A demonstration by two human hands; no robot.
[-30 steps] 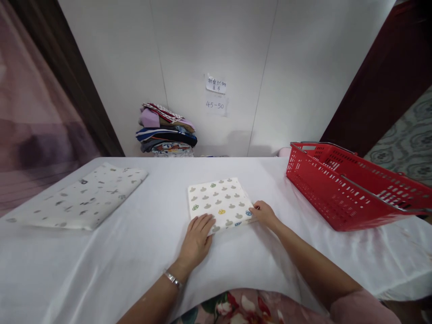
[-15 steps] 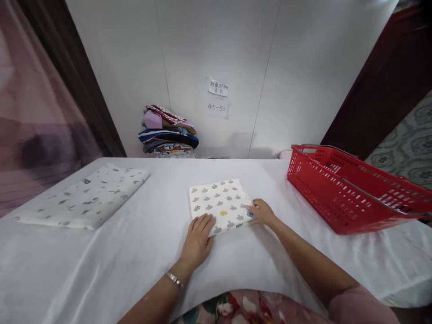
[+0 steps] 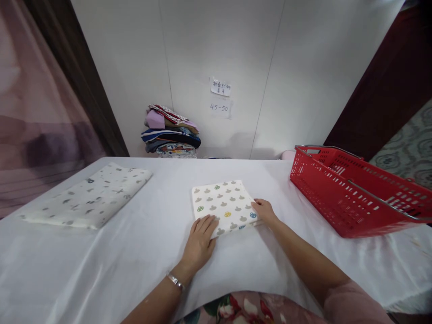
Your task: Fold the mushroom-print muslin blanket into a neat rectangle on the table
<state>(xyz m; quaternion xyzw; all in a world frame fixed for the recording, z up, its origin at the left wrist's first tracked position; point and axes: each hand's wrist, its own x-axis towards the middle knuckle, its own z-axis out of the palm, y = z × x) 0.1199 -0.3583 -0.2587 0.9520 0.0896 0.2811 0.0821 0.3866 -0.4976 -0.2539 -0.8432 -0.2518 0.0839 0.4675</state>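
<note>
A folded white cloth (image 3: 224,202) printed with grey, green, yellow and blue mushrooms lies flat on the table in front of me. My left hand (image 3: 200,236) rests on its near left corner, fingers stretched out over the fabric. At the right edge, my right hand (image 3: 265,211) has its fingers closed on the cloth's border; the thumb side is partly hidden. A little of a lower layer shows under that near right corner.
A larger folded white cloth (image 3: 91,198) with grey prints lies on the left of the white-covered table (image 3: 162,261). A red plastic basket (image 3: 337,198) stands at the right. Behind, a stack of folded textiles (image 3: 172,132) leans near the wall, below paper signs (image 3: 221,96).
My right hand's fingers have drawn back from the cloth's top to its right edge. The left hand stays on the near left corner. The view has shifted slightly.
</note>
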